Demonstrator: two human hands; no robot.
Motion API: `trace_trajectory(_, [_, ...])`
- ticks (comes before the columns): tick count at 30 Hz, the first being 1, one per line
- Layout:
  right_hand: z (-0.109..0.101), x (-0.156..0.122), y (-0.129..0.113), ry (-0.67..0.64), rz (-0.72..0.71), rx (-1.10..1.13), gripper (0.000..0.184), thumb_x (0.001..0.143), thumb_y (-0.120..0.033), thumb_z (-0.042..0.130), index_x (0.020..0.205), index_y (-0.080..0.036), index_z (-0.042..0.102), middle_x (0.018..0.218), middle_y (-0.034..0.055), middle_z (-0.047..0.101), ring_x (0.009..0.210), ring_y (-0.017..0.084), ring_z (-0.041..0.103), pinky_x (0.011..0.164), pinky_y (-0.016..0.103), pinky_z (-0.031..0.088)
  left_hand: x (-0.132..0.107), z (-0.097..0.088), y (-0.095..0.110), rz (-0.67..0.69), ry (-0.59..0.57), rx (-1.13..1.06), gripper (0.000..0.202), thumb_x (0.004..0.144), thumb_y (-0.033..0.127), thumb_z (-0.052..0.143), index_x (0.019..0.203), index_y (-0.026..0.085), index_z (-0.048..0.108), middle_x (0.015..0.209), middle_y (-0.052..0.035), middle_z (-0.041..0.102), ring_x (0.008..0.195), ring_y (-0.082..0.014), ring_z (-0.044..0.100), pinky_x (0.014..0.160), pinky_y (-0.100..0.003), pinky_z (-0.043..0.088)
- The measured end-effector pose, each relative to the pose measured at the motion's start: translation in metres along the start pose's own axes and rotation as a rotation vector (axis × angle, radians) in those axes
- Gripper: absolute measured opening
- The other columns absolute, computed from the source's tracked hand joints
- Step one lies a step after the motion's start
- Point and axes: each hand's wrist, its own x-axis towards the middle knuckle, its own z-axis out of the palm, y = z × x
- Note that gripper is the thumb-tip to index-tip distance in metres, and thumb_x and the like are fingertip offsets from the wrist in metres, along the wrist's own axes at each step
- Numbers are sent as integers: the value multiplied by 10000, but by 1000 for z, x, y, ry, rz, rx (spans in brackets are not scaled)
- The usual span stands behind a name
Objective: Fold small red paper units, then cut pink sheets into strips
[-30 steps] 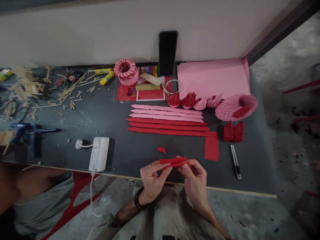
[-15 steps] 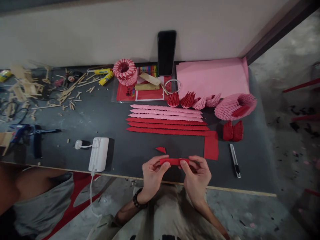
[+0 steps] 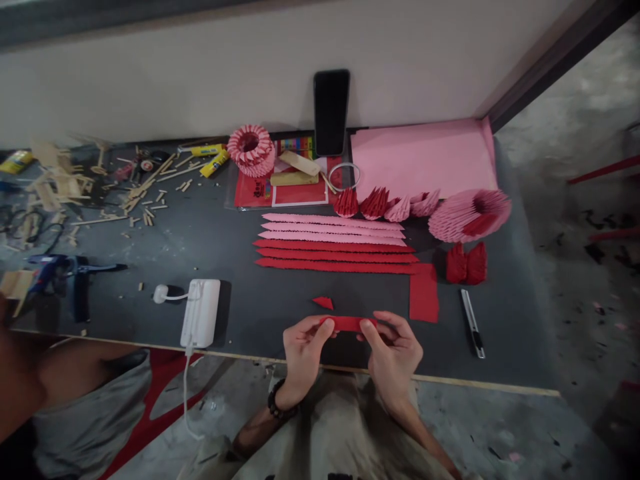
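Between both hands a narrow folded strip of red paper (image 3: 348,324) is stretched level above the table's front edge. My left hand (image 3: 304,350) pinches its left end between thumb and fingers. At the other end, my right hand (image 3: 397,350) grips it the same way. Just beyond lies a folded red paper piece (image 3: 323,303). Farther back are rows of pointed red units (image 3: 335,260) and pink units (image 3: 333,230) nested in long lines. To the right of them rests a red paper rectangle (image 3: 424,293).
A utility knife (image 3: 473,323) lies at right, near two red folded bundles (image 3: 466,263) and a pink paper ring (image 3: 470,215). A white power bank (image 3: 201,313) with cable sits left. A phone (image 3: 331,112) leans on the wall. Another person's leg (image 3: 85,367) shows lower left.
Both hands still hold the red strip, with my thumbs shifted slightly along it. The view has tilted slightly, so the table contents appear a little lower.
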Motion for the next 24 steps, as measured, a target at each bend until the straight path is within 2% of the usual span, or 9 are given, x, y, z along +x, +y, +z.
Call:
trace_trajectory(4, [1, 0, 4, -21, -25, 6, 470, 730, -385, 940, 1115, -238, 713, 733, -40, 793, 601, 156, 751, 624, 245, 619, -4, 3, 3, 73, 56, 108, 256, 918, 444, 785, 900, 196, 844, 744, -34, 817, 668, -187, 765, 661, -279, 623])
trace_trajectory(8, [10, -9, 7, -179, -2, 28, 706, 711, -346, 933, 1352, -298, 641, 892, -32, 827, 770, 185, 796, 726, 301, 658, -11, 9, 7, 169, 91, 180, 254, 943, 434, 751, 853, 207, 822, 710, -22, 791, 623, -172, 735, 601, -260, 601])
trace_trajectory(11, [19, -18, 6, -220, 47, 27, 710, 727, -334, 916, 1378, -343, 632, 807, -70, 813, 699, 182, 782, 698, 323, 660, -15, 11, 8, 214, 97, 205, 230, 936, 421, 756, 865, 219, 841, 734, -29, 806, 622, -174, 743, 591, -258, 614])
trace_trajectory(15, [13, -6, -2, -139, 97, 76, 769, 701, -277, 934, 1410, -290, 638, 713, -79, 781, 599, 138, 719, 658, 275, 629, -13, 3, 9, 209, 75, 170, 204, 927, 397, 771, 899, 211, 850, 745, -42, 824, 636, -183, 775, 634, -268, 647])
trace_trajectory(17, [2, 9, -9, -6, 41, 142, 668, 725, -254, 921, 1350, -242, 682, 613, -114, 698, 530, 76, 629, 629, 202, 576, -8, -4, 8, 186, 142, 136, 216, 925, 407, 776, 904, 199, 833, 730, -36, 818, 632, -181, 776, 630, -265, 645])
trace_trajectory(18, [-3, 16, -11, 117, -29, 182, 581, 745, -248, 909, 1290, -233, 708, 585, -129, 658, 508, 51, 589, 615, 168, 547, -5, -8, 7, 178, 199, 111, 233, 926, 421, 775, 902, 194, 820, 727, -33, 815, 630, -180, 775, 627, -265, 645])
trace_trajectory(20, [-10, 22, -12, 266, -151, 215, 513, 776, -249, 887, 1258, -273, 715, 598, -141, 648, 499, 43, 561, 594, 153, 528, -3, -12, 6, 162, 263, 56, 266, 922, 451, 778, 904, 187, 803, 738, -32, 814, 642, -184, 776, 636, -276, 651])
trace_trajectory(21, [-10, 19, -10, 237, -148, 199, 495, 768, -256, 890, 1237, -272, 731, 620, -119, 676, 508, 60, 578, 564, 163, 520, -3, -11, 6, 155, 256, 38, 278, 917, 458, 783, 908, 180, 802, 744, -37, 816, 645, -186, 776, 641, -280, 654])
trace_trajectory(24, [-2, -1, 0, -189, -15, 31, 352, 722, -308, 923, 1049, -242, 812, 711, -26, 766, 603, 141, 693, 563, 238, 576, -8, -5, 10, 142, 142, 69, 281, 911, 442, 794, 913, 164, 828, 742, -54, 817, 633, -183, 772, 631, -267, 649])
